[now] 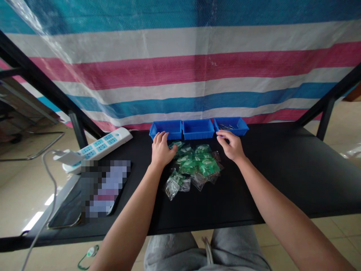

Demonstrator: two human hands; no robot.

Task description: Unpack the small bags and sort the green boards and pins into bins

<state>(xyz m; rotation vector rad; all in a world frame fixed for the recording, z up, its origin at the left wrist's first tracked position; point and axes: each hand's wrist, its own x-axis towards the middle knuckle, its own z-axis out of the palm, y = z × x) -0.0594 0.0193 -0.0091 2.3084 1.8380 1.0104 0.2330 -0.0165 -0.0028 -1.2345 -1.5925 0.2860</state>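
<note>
bare forearms (pixel 132 210) nearest, grey trousers (pixel 170 252) below, well in front of the middle blue bin (pixel 199 134). just before that bin, green-and-clear plastic packets (pixel 194 163) heaped on the worktop (pixel 284 169): probably light, slippery, pliable; best pinched by a loose corner facing away from it. left hand (pixel 162 150) loosely spread, front-left of it; right hand (pixel 232 146) half-curled, front-right, cannot tell if pinching anything.
</note>
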